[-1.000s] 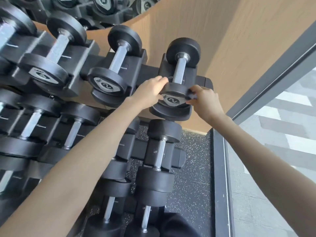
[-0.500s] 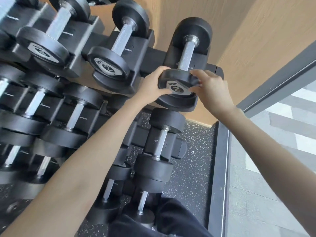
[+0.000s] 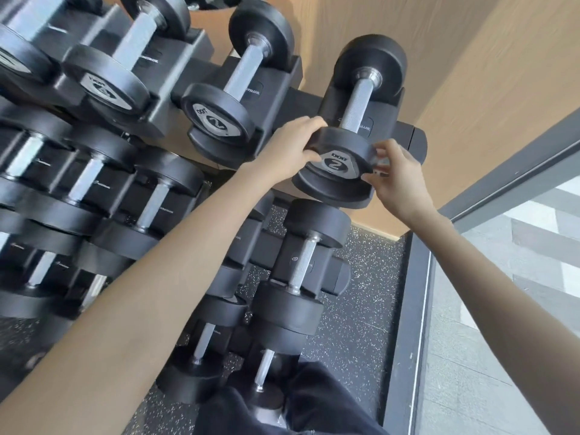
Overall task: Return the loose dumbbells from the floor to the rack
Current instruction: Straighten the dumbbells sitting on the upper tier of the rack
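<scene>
Top tier, far right end of the rack (image 3: 411,136): the dumbbell (image 3: 357,100) marked 2 lies in the end cradle (image 3: 332,196). Its handle runs away from the person, far head up by the wood wall (image 3: 470,73), near head down in the front lip. It looks seated or v. nearly so. Can't tell if the full weight is on the cradle, since both hands are on the near head.

The left hand (image 3: 290,152) wraps the left rim, fingers curled over the top edge. The right hand (image 3: 398,183) pinches the right rim btw thumb & fingertips, a lighter hold. Neither has let go yet.

So for this one, lift & carry are done and placing is approx finished. What's left is prob a small nudge or twist to square it, then release. The neighbour dumbbell (image 3: 241,76) in the next slot is also a 2, so that pair looks complete. The tiers below look filled as far as I can see, e.g. the lower dumbbell (image 3: 303,265) directly under.

As for the whole job: only a strip of speckled floor (image 3: 361,309) shows btw rack & window frame (image 3: 405,324), w/ the person's dark trousers (image 3: 282,412) at the bottom. I see no loose weight in that strip, but the rest of the room is out of sight, so can't say if more remain.
</scene>
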